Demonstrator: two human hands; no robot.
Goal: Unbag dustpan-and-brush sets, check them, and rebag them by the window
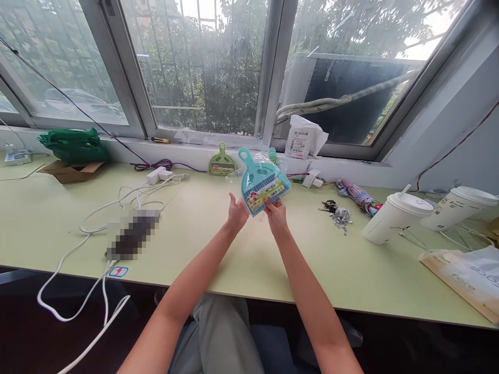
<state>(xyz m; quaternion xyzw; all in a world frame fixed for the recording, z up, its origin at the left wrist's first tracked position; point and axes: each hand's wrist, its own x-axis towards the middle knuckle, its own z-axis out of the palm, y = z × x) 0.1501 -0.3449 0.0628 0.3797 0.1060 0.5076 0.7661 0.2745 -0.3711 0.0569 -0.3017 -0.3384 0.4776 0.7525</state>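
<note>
A turquoise dustpan [254, 174] in clear plastic wrap is held up over the table, tilted, with its looped handle at the top left. A small brush with grey-blue bristles and a printed label [268, 191] lies against its front. My right hand [277, 215] pinches the lower edge, thumb on the front and fingers partly behind. My left hand [237, 213] is at the lower left edge with its thumb spread away. Its fingertips are hidden behind the pan, so whether they touch it is unclear. Behind, a green dustpan [222, 162] leans on the wall below the window.
Keys [336, 214], a folded umbrella [356, 196] and white lidded cups [394, 215] stand or lie to the right, near a tissue pack [463, 278]. White cables [88, 234] and a blurred dark object [134, 236] lie left. A green bag [74, 145] sits in a cardboard box [70, 171].
</note>
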